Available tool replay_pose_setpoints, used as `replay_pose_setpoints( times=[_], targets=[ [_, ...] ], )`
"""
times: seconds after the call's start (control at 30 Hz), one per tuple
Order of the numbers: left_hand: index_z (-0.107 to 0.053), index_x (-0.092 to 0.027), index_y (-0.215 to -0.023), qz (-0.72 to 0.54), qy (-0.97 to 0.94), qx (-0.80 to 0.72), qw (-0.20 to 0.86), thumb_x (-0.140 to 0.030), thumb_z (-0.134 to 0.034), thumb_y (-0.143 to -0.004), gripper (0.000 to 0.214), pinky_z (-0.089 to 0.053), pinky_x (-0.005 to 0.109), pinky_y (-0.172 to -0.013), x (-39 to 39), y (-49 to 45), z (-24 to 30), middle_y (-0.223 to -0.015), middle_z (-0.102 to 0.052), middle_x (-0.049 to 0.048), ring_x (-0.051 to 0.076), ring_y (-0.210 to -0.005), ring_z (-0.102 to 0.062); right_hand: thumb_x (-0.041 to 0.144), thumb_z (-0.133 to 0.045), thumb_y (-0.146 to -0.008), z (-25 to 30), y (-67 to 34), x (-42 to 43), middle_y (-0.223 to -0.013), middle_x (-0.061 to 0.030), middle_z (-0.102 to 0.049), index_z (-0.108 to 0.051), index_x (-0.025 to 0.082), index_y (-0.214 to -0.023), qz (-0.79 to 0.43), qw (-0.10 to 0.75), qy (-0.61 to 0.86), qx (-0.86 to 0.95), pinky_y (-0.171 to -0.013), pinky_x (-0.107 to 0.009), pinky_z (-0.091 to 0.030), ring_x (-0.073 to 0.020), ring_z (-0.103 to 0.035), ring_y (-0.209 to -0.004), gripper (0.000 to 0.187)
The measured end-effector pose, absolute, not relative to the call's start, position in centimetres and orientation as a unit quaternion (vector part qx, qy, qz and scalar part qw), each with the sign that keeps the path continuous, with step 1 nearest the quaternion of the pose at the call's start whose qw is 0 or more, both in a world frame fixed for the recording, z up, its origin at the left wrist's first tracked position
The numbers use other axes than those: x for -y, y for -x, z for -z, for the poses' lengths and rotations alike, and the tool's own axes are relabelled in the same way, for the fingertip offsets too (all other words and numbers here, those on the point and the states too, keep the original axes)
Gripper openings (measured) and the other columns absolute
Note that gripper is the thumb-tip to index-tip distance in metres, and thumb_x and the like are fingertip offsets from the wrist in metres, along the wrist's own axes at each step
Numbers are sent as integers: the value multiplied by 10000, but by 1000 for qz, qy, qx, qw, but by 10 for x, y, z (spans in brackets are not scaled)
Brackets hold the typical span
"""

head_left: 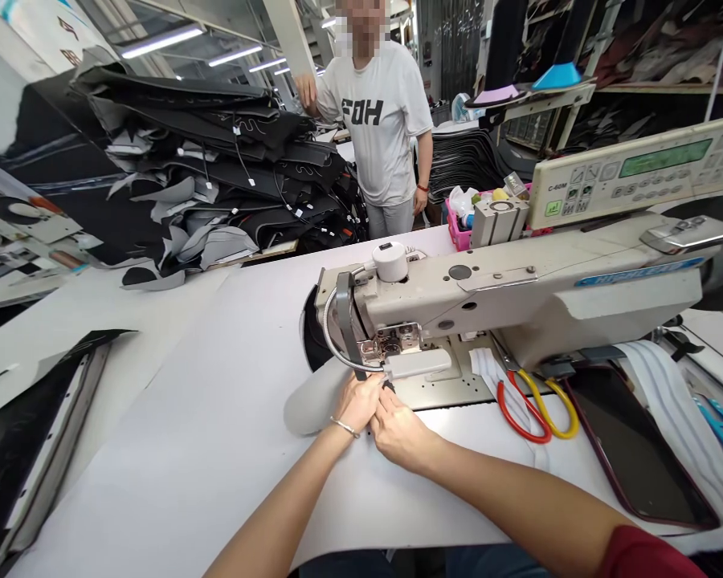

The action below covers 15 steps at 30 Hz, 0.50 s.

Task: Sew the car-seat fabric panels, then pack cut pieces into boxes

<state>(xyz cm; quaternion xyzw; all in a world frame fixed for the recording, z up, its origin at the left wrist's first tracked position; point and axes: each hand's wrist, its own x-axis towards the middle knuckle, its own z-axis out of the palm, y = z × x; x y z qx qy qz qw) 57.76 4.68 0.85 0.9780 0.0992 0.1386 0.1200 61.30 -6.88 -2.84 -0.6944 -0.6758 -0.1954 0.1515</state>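
Note:
My left hand (359,403), with a thin bracelet on its wrist, and my right hand (399,429) meet just below the needle area of a beige industrial sewing machine (518,293). Both sets of fingers are pinched together around a small dark item (389,386) by the presser foot; I cannot make out what it is. A grey fabric piece (310,401) lies under my left hand on the white table (217,417). A small white lamp (415,363) on a flexible neck hangs beside the needle.
Red and yellow handled scissors (536,409) lie right of my hands, next to a dark phone or tablet (632,441) and white tape strips (680,417). A person in a white T-shirt (379,120) stands beyond the table beside a pile of black and grey cut pieces (229,168). A black panel (30,433) lies at left.

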Motion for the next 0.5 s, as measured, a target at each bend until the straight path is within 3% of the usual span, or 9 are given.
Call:
replay_pose_setpoints(
  times=[0.2,0.5],
  targets=[
    [-619,-195,-769,-210,-957,-41,194,-80,-375,-737,272,-469,257,-707,-49,-563,-1,-782,-608,17,120,-783,-529,96,-361,-786,25,-603,79,-1071,-299,-505,-486,-89,-1069,193,151,692,679,-837,-425,-427,-314,-474,-1040,361],
    [-652,-209,-791,-214,-971,14,108,-68,-410,-721,289,-479,244,-682,-62,-568,5,-736,-624,20,132,-774,-530,111,-406,-760,33,-613,67,-1018,-239,-549,-526,-54,-1038,182,174,700,668,-871,-389,-408,-290,-486,-1002,345]
  ],
)
